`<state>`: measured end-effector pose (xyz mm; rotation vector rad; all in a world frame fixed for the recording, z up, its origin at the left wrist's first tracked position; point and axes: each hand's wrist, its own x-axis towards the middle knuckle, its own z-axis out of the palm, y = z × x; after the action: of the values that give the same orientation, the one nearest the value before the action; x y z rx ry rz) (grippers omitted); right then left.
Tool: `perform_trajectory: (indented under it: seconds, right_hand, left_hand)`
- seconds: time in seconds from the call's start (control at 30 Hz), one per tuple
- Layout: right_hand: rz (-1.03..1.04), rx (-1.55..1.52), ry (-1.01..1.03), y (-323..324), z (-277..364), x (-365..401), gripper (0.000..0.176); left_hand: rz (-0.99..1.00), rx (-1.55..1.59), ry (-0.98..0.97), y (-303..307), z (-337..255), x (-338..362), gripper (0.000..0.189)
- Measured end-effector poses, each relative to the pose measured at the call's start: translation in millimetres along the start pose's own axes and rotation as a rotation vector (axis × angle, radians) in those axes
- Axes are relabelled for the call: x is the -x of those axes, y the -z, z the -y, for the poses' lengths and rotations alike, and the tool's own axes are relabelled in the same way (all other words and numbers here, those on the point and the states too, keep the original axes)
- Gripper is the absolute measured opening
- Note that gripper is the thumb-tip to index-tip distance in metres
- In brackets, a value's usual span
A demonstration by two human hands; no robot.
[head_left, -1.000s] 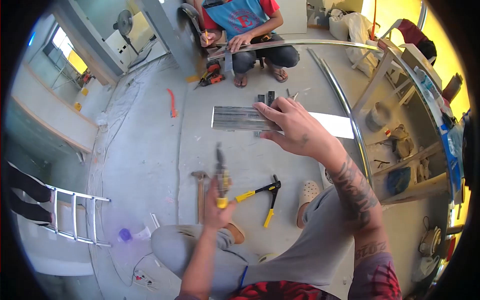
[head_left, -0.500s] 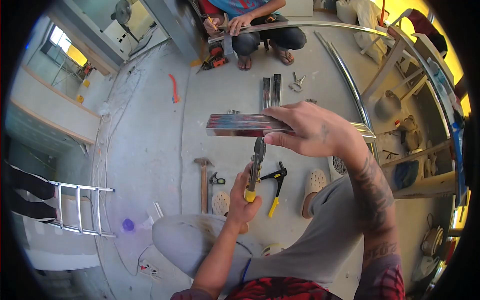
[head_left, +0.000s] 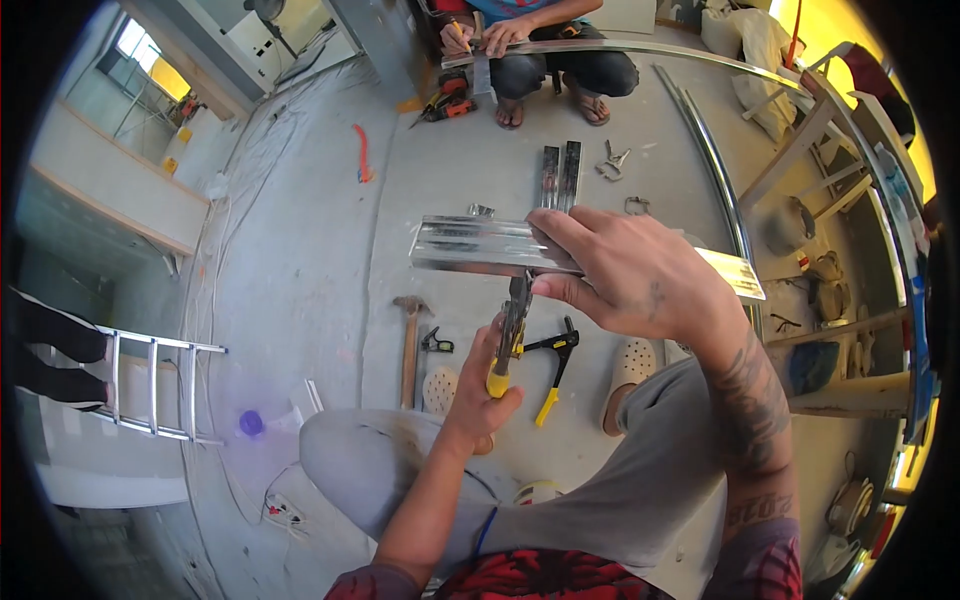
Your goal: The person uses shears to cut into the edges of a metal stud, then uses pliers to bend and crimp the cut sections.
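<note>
My right hand (head_left: 640, 270) grips a shiny metal channel (head_left: 475, 240) from above, its thumb below and fingers over the top. The channel lies roughly level across the view, and its right end shows past my wrist. In my left hand (head_left: 480, 395) is a pair of tin snips (head_left: 513, 320) with yellow handles, held upright. The head of the snips meets the channel's lower edge close to my right thumb; whether the jaws are closed on the metal is hidden. Beside my left hand, a black and yellow rivet gun (head_left: 560, 355) lies on the floor.
A hammer (head_left: 409, 350) and a small black clamp (head_left: 436, 341) lie left of my hands. Beyond are two short metal pieces (head_left: 561, 178) and locking pliers (head_left: 613, 160). A co-worker (head_left: 545, 60) crouches ahead with a long metal strip. A ladder (head_left: 155, 385) stands at left.
My view has shifted, so the floor things sit further right and higher. The channel has tilted to show more of its ribbed face. Both hands keep their holds.
</note>
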<state>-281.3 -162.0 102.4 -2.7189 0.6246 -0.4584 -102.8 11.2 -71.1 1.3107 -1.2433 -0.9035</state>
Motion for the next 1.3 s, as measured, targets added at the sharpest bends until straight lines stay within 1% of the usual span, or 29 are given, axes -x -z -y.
perform_trajectory:
  seconds: [0.1,0.2,0.27,0.4,0.57,0.67,1.0,1.1,1.17,1.2,1.27,1.3]
  right_hand:
    - [-0.031,-0.012,-0.006,-4.9,0.3,0.1,0.046]
    - [-0.002,-0.013,-0.017,-5.6,0.0,-0.9,0.047]
    - [0.001,-0.02,-0.011,-6.5,-0.9,-1.2,0.047]
    - [-0.006,-0.024,-0.008,-8.5,-2.8,-1.9,0.049]
    - [0.008,-0.018,-0.007,-10.1,-3.3,-3.6,0.05]
    - [0.007,-0.022,-0.007,-9.8,-2.2,-3.9,0.051]
    - [-0.021,-0.011,0.005,-12.6,-3.3,-3.3,0.053]
    - [-0.013,-0.016,-0.003,-13.1,-3.4,-3.8,0.052]
    - [-0.029,-0.027,0.013,-13.0,-3.9,-3.3,0.051]
    - [-0.048,-0.035,0.026,-13.2,-4.4,-2.8,0.051]
    - [-0.045,-0.058,0.022,-13.3,-4.7,-3.5,0.05]
    - [-0.046,-0.077,0.024,-11.9,-4.8,-5.3,0.049]
  left_hand:
    - [0.016,0.003,0.018,1.0,-4.1,0.0,0.078]
    - [0.029,0.036,0.016,1.4,-5.2,-1.0,0.078]
    - [0.051,0.0,-0.021,2.3,-5.2,-1.6,0.079]
    - [0.028,0.019,-0.039,1.9,-9.3,-2.7,0.082]
    - [0.037,0.038,0.021,3.4,-16.0,-3.3,0.087]
    - [0.053,0.008,-0.006,6.0,-14.1,-4.0,0.088]
    - [0.046,0.005,0.065,6.9,-19.9,-3.3,0.087]
    - [0.037,-0.016,0.018,7.0,-18.6,-3.6,0.085]
    - [0.015,-0.218,0.031,9.3,-15.6,0.3,0.079]
    - [0.013,-0.215,0.034,9.3,-15.7,1.1,0.079]
    - [-0.068,-0.252,0.031,9.1,-19.1,-1.1,0.068]
    - [-0.076,-0.244,0.024,7.6,-21.1,-2.5,0.068]
